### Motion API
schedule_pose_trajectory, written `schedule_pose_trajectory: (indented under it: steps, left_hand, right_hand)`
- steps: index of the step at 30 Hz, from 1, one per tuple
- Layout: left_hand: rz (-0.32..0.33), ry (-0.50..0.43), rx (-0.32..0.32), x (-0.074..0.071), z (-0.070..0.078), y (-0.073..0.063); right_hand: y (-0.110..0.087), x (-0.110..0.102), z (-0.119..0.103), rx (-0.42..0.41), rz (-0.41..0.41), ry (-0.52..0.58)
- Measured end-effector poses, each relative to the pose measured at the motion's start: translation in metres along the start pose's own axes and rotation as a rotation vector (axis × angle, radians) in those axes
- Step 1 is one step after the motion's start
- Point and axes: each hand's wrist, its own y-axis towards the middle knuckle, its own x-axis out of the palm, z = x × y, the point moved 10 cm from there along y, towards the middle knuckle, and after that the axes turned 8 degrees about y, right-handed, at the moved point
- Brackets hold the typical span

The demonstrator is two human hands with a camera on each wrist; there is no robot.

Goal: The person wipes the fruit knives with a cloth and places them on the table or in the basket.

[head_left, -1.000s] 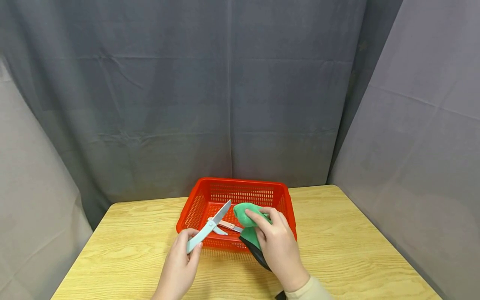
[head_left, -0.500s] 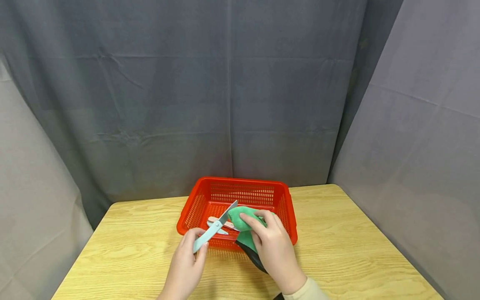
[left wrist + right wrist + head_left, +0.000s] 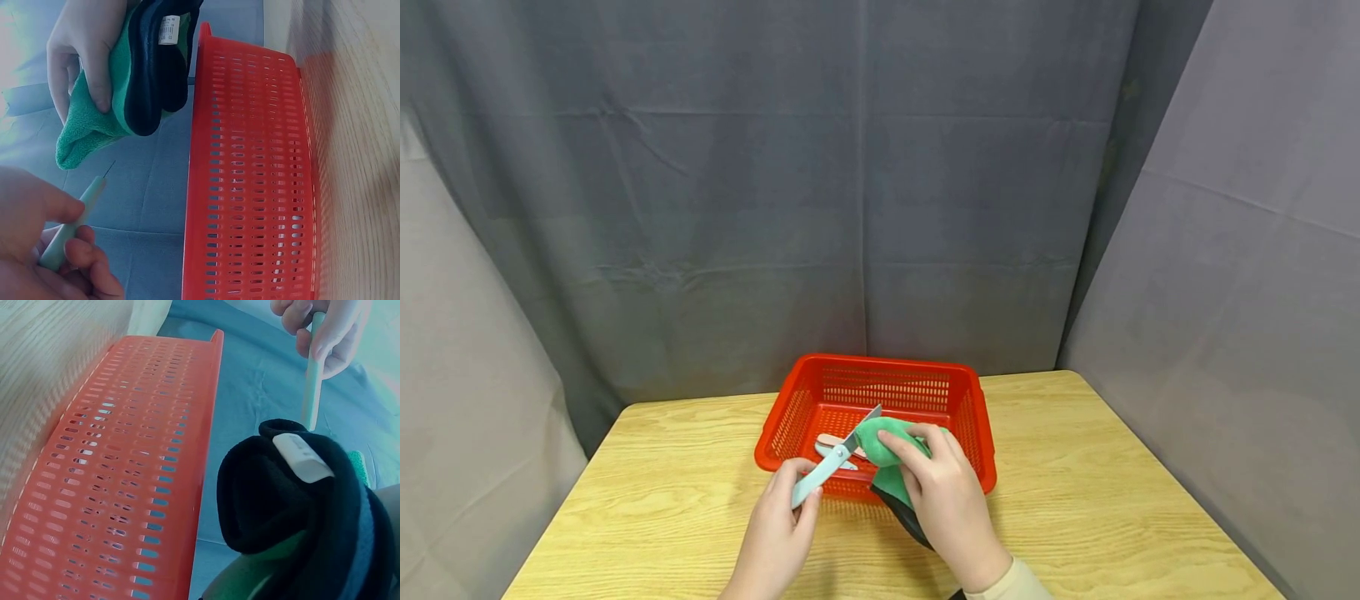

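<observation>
My left hand (image 3: pixel 775 525) grips the pale blue handle of a folding knife (image 3: pixel 820 478), its blade unfolded and pointing up to the right. In my right hand (image 3: pixel 953 504), thumb and fingers pinch a bunched green cloth (image 3: pixel 883 442) with a black border. The cloth overlaps the blade's lower edge in the head view, leaving the tip visible above. Seen from the left wrist, the cloth (image 3: pixel 94 128) sits just beyond the knife handle (image 3: pixel 76 226). A white label (image 3: pixel 302 457) shows on the black border in the right wrist view.
Below and behind the hands stands a red slotted plastic basket (image 3: pixel 887 361) on the wooden table (image 3: pixel 1097 492). Inside lie a pink-handled folding knife (image 3: pixel 828 439) and another pale blue one (image 3: pixel 822 450), partly hidden. Grey curtains (image 3: pixel 715 208) enclose the back and sides.
My left hand has shifted right with the knife, bringing its blade up against the cloth. The right hand and cloth have drifted slightly left and down.
</observation>
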Motion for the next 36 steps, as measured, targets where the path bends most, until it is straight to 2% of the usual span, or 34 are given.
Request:
schedule_pose_trajectory:
  steps: [11,21,31,36]
  left_hand:
    - [-0.007,-0.015,0.000,0.000,0.001,-0.001]
    - [0.019,-0.018,0.060,-0.001,0.008,-0.003]
    - [0.042,-0.058,0.099,-0.003,0.009,-0.005]
    - [0.015,-0.072,0.076,-0.002,0.007,-0.005]
  right_hand:
    - [-0.003,0.007,-0.001,0.006,-0.046,0.033]
    - [-0.004,0.011,-0.001,-0.013,-0.056,0.035]
    - [-0.003,0.013,0.008,0.036,-0.075,0.019]
    - [-0.002,0.011,0.014,0.056,-0.064,-0.002]
